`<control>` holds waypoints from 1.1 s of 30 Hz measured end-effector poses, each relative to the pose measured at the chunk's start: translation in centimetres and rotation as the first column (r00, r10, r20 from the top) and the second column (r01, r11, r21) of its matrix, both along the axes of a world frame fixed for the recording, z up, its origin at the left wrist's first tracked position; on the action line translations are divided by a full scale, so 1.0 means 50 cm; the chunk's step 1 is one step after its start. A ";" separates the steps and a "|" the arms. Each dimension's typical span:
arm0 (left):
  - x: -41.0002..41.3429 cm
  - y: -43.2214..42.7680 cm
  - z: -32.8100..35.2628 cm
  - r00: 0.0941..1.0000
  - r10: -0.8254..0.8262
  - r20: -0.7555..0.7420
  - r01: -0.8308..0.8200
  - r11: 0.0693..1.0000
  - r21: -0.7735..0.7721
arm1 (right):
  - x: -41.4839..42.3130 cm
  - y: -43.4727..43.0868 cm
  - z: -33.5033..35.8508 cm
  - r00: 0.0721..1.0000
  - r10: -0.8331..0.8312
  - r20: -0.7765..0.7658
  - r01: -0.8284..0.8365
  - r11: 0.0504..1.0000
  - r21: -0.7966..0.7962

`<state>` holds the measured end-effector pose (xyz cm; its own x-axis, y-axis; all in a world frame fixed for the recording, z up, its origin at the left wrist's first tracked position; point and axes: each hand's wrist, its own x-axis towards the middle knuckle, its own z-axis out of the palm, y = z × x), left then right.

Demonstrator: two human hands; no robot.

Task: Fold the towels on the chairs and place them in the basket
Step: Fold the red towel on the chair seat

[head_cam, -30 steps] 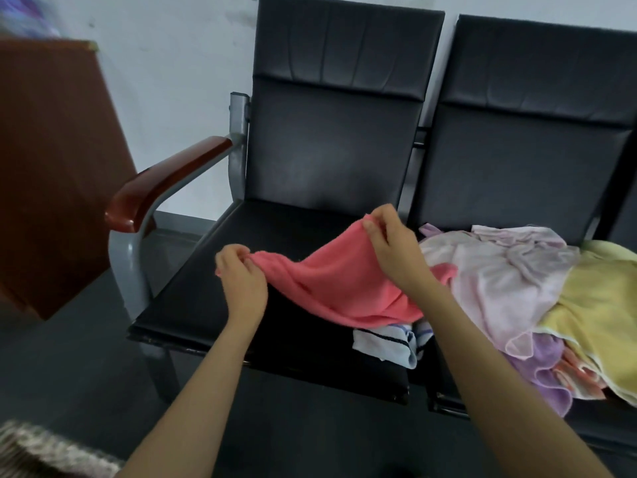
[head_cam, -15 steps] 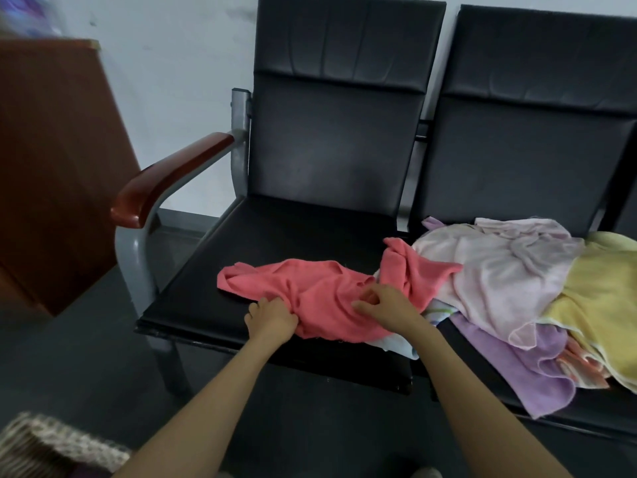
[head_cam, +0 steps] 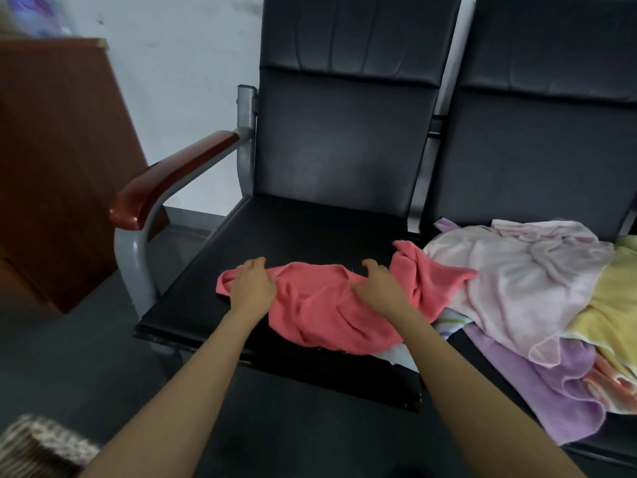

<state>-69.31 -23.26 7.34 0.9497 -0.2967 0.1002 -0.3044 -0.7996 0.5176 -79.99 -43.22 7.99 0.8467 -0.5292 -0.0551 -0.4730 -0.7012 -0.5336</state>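
A crumpled coral-pink towel (head_cam: 331,305), soft and nubby in texture, lies in loose folds across the front of a black leatherette chair seat (head_cam: 275,232), its right end rising in a small peak at about 2 o'clock. The left hand (head_cam: 253,282) rests palm-down on the towel's left end, fingers curled over the cloth's edge; whether it pinches the fabric cannot be told. The right hand (head_cam: 377,282) lies flat and spread on the towel's middle, fingers pointing toward 11 o'clock, pressing rather than gripping. Both bare forearms reach in from 6 o'clock.

At 3 o'clock, on the neighbouring seat (head_cam: 551,150), a rumpled heap holds a pale pink towel (head_cam: 517,281) on top, a yellow towel (head_cam: 610,312) at the frame's right edge and a lilac towel (head_cam: 558,388) hanging over the seat front. A white printed cloth (head_cam: 448,324) peeks from under the coral one.

A glossy reddish wood armrest (head_cam: 172,177) on a grey metal tube sits at 10 o'clock, beside a brown wooden cabinet (head_cam: 58,160). The woven basket (head_cam: 38,446) shows at 7 o'clock on the dark floor.
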 end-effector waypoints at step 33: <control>-0.079 -0.097 0.014 0.814 -0.426 -0.394 0.501 0.859 0.105 | -0.139 -0.141 0.065 0.982 0.125 -0.141 -0.100 0.980 0.173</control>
<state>-73.24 -28.09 8.06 0.6542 -0.6882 -0.3137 -0.4965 -0.7037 0.5082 -86.94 -50.25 11.24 0.8755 -0.4043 -0.2648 -0.4800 -0.6632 -0.5743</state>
